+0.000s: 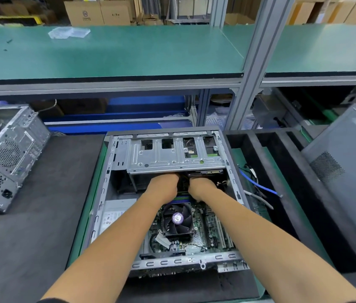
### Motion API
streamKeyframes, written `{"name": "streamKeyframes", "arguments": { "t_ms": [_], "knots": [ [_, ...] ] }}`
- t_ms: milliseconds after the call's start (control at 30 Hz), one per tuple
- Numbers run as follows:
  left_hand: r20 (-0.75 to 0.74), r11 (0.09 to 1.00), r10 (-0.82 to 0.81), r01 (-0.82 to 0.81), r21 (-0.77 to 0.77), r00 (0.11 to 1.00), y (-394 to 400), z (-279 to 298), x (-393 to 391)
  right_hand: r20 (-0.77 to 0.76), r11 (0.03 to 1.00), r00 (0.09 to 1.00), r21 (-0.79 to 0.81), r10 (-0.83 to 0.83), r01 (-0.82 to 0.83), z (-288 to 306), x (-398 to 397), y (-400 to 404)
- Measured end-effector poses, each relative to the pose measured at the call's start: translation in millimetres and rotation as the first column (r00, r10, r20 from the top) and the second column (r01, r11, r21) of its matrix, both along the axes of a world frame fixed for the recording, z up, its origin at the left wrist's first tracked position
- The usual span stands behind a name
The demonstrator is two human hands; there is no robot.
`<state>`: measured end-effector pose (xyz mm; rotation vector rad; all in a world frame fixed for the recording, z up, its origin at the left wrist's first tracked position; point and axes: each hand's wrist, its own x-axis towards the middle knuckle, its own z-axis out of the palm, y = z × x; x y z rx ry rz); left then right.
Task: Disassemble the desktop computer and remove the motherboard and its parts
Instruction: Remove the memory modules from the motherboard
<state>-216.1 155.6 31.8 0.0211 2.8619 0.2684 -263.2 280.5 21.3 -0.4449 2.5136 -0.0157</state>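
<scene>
Fan [178, 218] on motherboard [203, 228] — inside case [230, 147]

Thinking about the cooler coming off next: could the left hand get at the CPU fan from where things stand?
Probably yes: the CPU fan lies uncovered just below the left hand, nothing above it.

Counted in view: 2 hands, left hand [165, 186] and right hand [201, 187]; 1 opened computer case [230, 154]; 1 motherboard [211, 224]; 1 cooler fan [177, 218]; 1 drive cage [172, 159]; 1 second tower chassis [6, 158]; 1 grey side panel [347, 171]; 1 blue cable [258, 184]; 1 clear plastic tray [69, 32].
</scene>
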Motion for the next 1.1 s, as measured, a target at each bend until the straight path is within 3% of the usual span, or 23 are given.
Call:
{"name": "streamKeyframes", "arguments": {
  "t_ms": [700, 833, 1100],
  "knots": [
    [0.252, 0.983, -0.110, 0.144, -0.118, 0.961, 2.6, -7.0, -4.9, -0.069, 0.998, 0.998, 0.057, 0.012, -0.008, -13.3, -6.0, -11.1],
    [0.252, 0.987, -0.100, 0.129, -0.100, 0.963, 1.8, -8.0, -4.9, -0.172, 0.998, 0.984, 0.037, 0.049, -0.043, -18.8, -1.8, -11.5],
    [0.225, 0.988, -0.102, 0.125, -0.091, 0.969, 0.8, -11.9, -5.1, -0.201, 0.999, 0.978, 0.008, 0.052, -0.052, -25.4, -0.7, -8.6]
  ]
}}
